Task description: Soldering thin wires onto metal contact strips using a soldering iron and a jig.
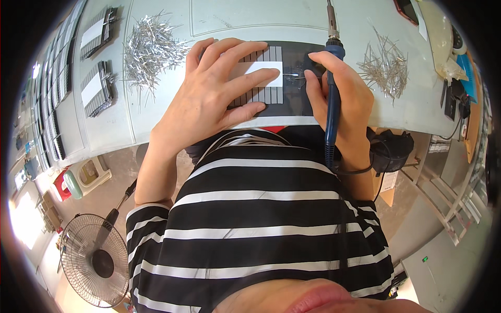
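Note:
My left hand [206, 91] lies with fingers spread over a row of narrow dark grey strips [275, 95] with a white band [277, 79] across them. The row rests on a black mat [296, 103]. A blue-handled soldering iron [332, 112] is held in my right hand [350, 91], its metal end directed away from me. The thumb and index finger of that hand are near the mat's right side. A thin silvery piece [294, 75] lies between the strips and these fingertips; I cannot tell whether they touch it.
Loose silvery metal pieces form a large pile [151, 52] at the left and a smaller pile [387, 67] at the right. Two bundles of banded strips [98, 88] sit further left on the pale table [156, 122]. The iron's cord [360, 171] hangs beside my right forearm. A fan [94, 261] stands at lower left.

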Tool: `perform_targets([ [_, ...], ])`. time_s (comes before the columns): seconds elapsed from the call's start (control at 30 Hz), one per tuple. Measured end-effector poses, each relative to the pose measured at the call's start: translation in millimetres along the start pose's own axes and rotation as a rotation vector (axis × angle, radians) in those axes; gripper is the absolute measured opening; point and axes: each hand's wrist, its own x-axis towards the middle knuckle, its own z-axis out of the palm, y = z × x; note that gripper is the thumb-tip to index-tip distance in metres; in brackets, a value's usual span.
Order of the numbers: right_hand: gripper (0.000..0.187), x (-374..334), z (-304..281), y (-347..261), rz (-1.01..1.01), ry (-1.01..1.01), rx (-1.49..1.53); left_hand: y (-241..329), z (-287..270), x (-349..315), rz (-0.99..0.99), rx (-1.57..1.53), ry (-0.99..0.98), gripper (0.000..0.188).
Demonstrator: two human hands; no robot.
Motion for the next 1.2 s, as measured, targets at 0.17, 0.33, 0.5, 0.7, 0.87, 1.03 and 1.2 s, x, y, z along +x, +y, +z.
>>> perform_targets([
  [0.17, 0.035, -0.4, 2.9, 2.6, 0.003, 0.028, -0.028, 0.5, 1.2, -0.3, -0.004, 0.012, 0.006, 0.044],
  [0.33, 0.034, -1.2, 2.2, 1.8, -0.002, 0.053, -0.01, 2.2, 0.4, -1.6, -0.011, 0.005, 0.012, 0.043],
  [0.5, 0.035, -3.4, -1.1, -2.0, 0.02, -0.015, -0.012, 3.1, 1.4, -2.3, -0.014, -0.003, 0.008, 0.043],
  [0.7, 0.032, -0.3, 5.7, -1.6, -0.018, 0.016, -0.063, 0.0, 3.2, -2.5, -0.019, 0.007, 0.014, 0.044],
  [0.87, 0.032, 4.4, 1.5, -3.8, 0.026, 0.014, -0.052, -4.5, 2.5, 2.9, 0.002, 0.011, 0.025, 0.045],
  [1.03, 0.031, -1.4, -2.0, -11.6, 0.019, 0.019, -0.059, 1.3, -1.0, -1.8, -0.021, -0.013, 0.033, 0.047],
  [1.2, 0.032, -11.1, 1.1, -8.9, 0.051, 0.002, -0.04, 3.7, 4.3, -4.9, -0.048, -0.11, 0.017, 0.042],
])
